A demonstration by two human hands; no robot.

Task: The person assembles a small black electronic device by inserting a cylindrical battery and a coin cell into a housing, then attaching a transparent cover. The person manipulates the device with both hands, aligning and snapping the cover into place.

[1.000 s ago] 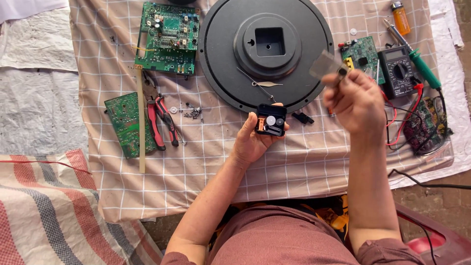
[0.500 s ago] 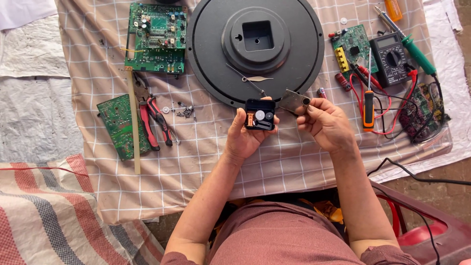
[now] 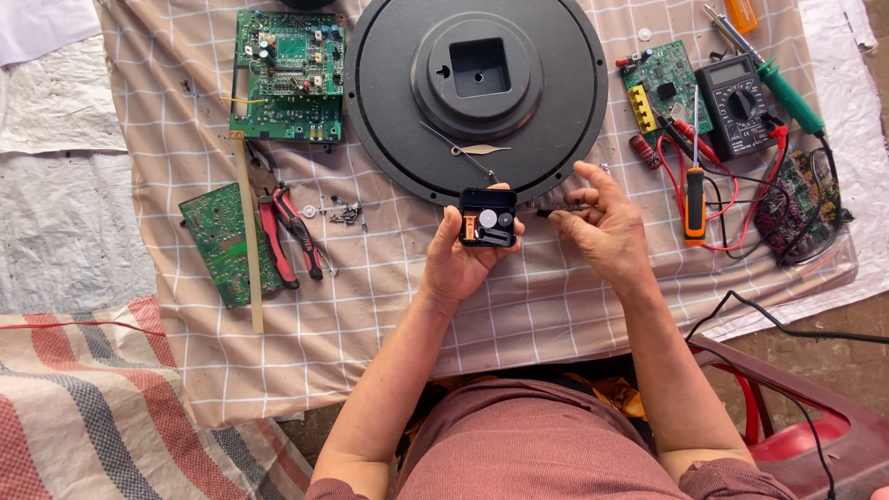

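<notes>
Black clock case (image 3: 476, 93), green circuit boards (image 3: 288, 76), beige checked cloth (image 3: 389, 306) (white grid lines), red-handled pliers (image 3: 282, 236), orange-handled screwdriver (image 3: 694, 199).

Repair spot: multimeter (image 3: 741, 104), circuit boards (image 3: 288, 76)

matt black plastic clock back (image 3: 476, 93), checked cloth (image 3: 370, 306)
</notes>
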